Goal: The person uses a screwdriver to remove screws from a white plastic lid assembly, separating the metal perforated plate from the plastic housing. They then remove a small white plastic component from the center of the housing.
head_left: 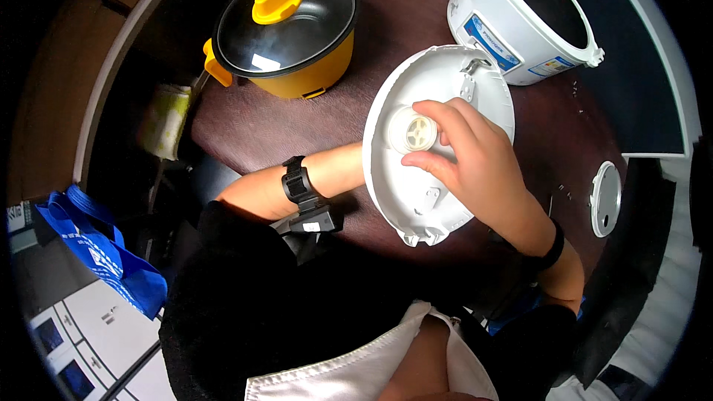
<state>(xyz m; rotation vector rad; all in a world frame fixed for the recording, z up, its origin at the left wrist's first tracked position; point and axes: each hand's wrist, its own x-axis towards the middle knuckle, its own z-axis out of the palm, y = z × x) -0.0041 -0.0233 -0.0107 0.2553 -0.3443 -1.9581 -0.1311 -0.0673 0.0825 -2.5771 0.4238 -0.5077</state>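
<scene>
White lid [401, 186], round cap [421, 134] pinched by right hand [479, 160], left hand's grip unseen, blue-labelled pot [529, 59] beyond

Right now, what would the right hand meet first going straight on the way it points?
The right hand would probably meet the round cream slotted plastic cap inside the white oval plastic shell; depth and any present contact are unclear.

Bright ctr, sm. glare on glass lid [301, 38], v. dk corners, fisheye bend @ edges
</scene>
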